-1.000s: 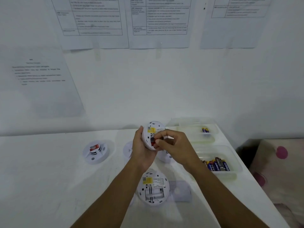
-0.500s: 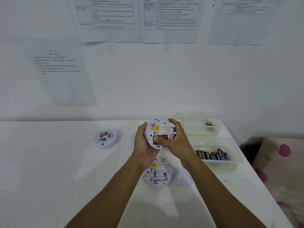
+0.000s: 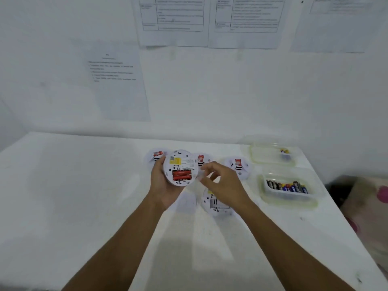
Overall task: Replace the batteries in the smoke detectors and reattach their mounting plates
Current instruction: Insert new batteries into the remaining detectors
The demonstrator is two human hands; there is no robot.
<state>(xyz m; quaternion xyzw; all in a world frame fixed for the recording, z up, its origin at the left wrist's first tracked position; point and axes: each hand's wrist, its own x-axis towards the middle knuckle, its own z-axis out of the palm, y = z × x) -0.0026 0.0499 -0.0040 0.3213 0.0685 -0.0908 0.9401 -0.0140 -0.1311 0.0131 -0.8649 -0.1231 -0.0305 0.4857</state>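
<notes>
Head view: your left hand (image 3: 165,183) grips the smoke detector (image 3: 181,168), fingers curled round its left rim and palm under its lower edge. It is held above the worktop (image 3: 73,196), back side facing you. The detector is a round white disc. It has a yellow label (image 3: 176,160) at upper left and a white printed label beside that. The battery bay in the lower half is open and holds red batteries (image 3: 182,175) lying side by side, crosswise.

Your right hand (image 3: 222,185) is just right of the smoke detector with fingers loosely bent and nothing visible in them. The fingertips are close to the rim, but blur hides whether they touch.

Below-right of the smoke detector, partly under your right hand, a second detector (image 3: 216,205) lies back-up on the worktop, its bay uncovered. Behind the smoke detector, three face-up detectors (image 3: 156,157) (image 3: 202,159) (image 3: 238,164) stand in a row, each with a red tag on top. The leftmost is partly hidden by your left fingers.

Well right of the smoke detector sits a clear tray (image 3: 289,199) holding a row of dark and blue spare batteries (image 3: 287,186). Behind that, a second clear tray (image 3: 270,159) holds a few cells (image 3: 285,152), too blurred to count.
</notes>
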